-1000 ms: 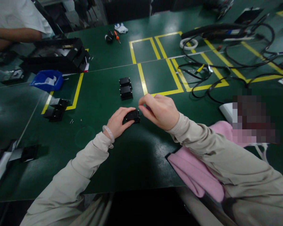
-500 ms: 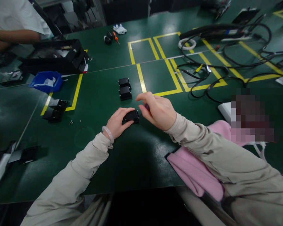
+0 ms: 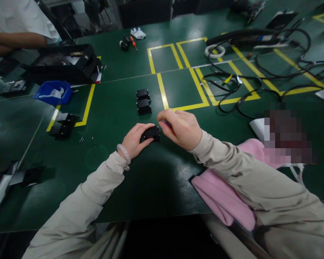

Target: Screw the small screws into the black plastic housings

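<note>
My left hand (image 3: pixel 135 139) is closed around a small black block (image 3: pixel 152 133) resting on the green table (image 3: pixel 118 172), thumb and fingers gripping its sides. My right hand (image 3: pixel 180 128) hovers just right of the block with its fingers pinched together over the block's right end; a small purplish thing shows between the fingers, too small to name. Two more black blocks (image 3: pixel 143 101) lie stacked end to end a little farther back.
A blue tray (image 3: pixel 53 92) and black parts (image 3: pixel 63 126) sit at the left, a black box (image 3: pixel 64 63) behind them. Tangled black cables (image 3: pixel 259 68) cover the right. A pink cloth (image 3: pixel 226 198) lies under my right arm. Another person's arm (image 3: pixel 16 39) is at the far left.
My right hand dipped slightly toward the block and its pinched fingers now sit closer to the block's right end. My left hand keeps its hold in the same place.
</note>
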Motion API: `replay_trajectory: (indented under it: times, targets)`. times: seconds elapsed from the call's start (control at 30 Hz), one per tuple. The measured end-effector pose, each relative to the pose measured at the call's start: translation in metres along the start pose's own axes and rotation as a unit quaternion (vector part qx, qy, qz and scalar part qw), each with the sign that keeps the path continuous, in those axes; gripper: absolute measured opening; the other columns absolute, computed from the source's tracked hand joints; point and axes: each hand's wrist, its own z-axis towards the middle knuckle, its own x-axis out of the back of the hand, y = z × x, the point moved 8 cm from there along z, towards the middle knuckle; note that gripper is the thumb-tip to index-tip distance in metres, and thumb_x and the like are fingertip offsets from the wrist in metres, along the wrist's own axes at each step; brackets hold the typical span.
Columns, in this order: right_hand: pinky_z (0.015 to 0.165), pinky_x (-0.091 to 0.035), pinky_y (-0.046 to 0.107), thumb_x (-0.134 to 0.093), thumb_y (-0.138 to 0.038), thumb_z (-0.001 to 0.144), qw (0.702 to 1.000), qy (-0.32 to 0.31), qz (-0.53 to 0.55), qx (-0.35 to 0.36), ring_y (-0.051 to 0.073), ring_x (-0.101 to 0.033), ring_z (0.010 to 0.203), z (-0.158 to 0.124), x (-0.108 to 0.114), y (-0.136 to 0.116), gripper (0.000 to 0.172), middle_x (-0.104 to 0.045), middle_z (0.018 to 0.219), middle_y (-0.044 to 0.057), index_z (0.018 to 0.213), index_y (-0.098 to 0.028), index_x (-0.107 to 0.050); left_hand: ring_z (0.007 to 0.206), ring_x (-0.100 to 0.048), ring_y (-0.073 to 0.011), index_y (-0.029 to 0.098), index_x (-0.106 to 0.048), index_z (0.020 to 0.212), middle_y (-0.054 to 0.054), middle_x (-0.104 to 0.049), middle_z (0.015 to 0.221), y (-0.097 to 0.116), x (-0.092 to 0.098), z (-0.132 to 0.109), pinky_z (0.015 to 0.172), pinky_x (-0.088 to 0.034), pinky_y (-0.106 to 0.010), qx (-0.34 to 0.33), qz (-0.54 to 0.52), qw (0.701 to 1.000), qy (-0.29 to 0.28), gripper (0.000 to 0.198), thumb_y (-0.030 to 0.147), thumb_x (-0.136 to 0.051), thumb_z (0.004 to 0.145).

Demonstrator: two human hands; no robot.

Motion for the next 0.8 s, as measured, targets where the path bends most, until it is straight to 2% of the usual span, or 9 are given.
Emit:
replay_trajectory:
  times: [0.1, 0.27, 0.43, 0.6, 0.73, 0.8]
  targets:
    - [0.068, -0.037, 0.027, -0.031, -0.026, 0.101, 1.0, 0.004, 0.007, -0.002, 0.015, -0.054, 0.064, 0.0004, 0.0022, -0.0003, 0.032, -0.064, 0.072, 0.002, 0.107, -0.013, -0.059, 0.115, -0.058, -0.0246, 0.02, -0.053, 0.133, -0.009, -0.062, 0.123, 0.0002, -0.0001, 0.0, 0.102, -0.048, -0.041, 0.002, 0.0, 1.0, -0.001, 0.042, 0.029, -0.06, 0.093]
    - [0.066, -0.035, 0.028, -0.032, -0.037, 0.102, 1.0, -0.022, 0.007, -0.016, 0.015, -0.053, 0.062, 0.0009, -0.0007, 0.0034, 0.036, -0.063, 0.071, 0.003, 0.102, -0.014, -0.06, 0.113, -0.058, -0.0234, 0.017, -0.054, 0.131, -0.009, -0.063, 0.121, 0.0021, 0.0014, 0.0002, 0.099, -0.049, -0.038, -0.007, -0.001, 1.0, 0.007, 0.041, 0.026, -0.062, 0.092]
    - [0.067, -0.036, 0.028, -0.031, -0.026, 0.1, 0.999, -0.017, 0.01, -0.029, 0.016, -0.055, 0.064, 0.0019, 0.0008, 0.005, 0.032, -0.064, 0.074, 0.003, 0.11, -0.013, -0.059, 0.113, -0.059, -0.0231, 0.016, -0.054, 0.132, -0.01, -0.063, 0.121, 0.0035, 0.0021, 0.0, 0.1, -0.048, -0.037, -0.017, -0.008, 1.0, 0.011, 0.042, 0.025, -0.063, 0.092]
    - [0.068, -0.036, 0.028, -0.034, -0.036, 0.101, 0.999, -0.031, 0.006, -0.022, 0.015, -0.053, 0.062, 0.0018, -0.001, 0.0035, 0.033, -0.062, 0.069, 0.002, 0.103, -0.015, -0.059, 0.114, -0.059, -0.0238, 0.019, -0.054, 0.131, -0.009, -0.063, 0.121, 0.0008, 0.0013, -0.0001, 0.1, -0.049, -0.04, -0.006, -0.001, 1.0, 0.009, 0.041, 0.027, -0.062, 0.092]
    - [0.068, -0.036, 0.027, -0.034, -0.025, 0.099, 1.0, -0.013, 0.004, -0.02, 0.016, -0.055, 0.064, 0.0017, 0.002, 0.0024, 0.029, -0.063, 0.071, 0.002, 0.107, -0.014, -0.059, 0.116, -0.058, -0.0249, 0.02, -0.053, 0.133, -0.009, -0.063, 0.122, 0.0005, 0.0006, 0.0005, 0.102, -0.048, -0.042, -0.001, -0.002, 1.0, 0.001, 0.041, 0.029, -0.06, 0.093]
    - [0.068, -0.036, 0.027, -0.035, -0.026, 0.099, 1.0, -0.016, 0.007, -0.019, 0.016, -0.056, 0.065, 0.0018, 0.0018, 0.0024, 0.029, -0.064, 0.073, 0.003, 0.11, -0.013, -0.058, 0.116, -0.058, -0.0251, 0.02, -0.053, 0.133, -0.009, -0.063, 0.123, 0.0002, 0.0006, 0.0007, 0.103, -0.048, -0.042, 0.003, -0.001, 1.0, -0.001, 0.041, 0.029, -0.06, 0.093]
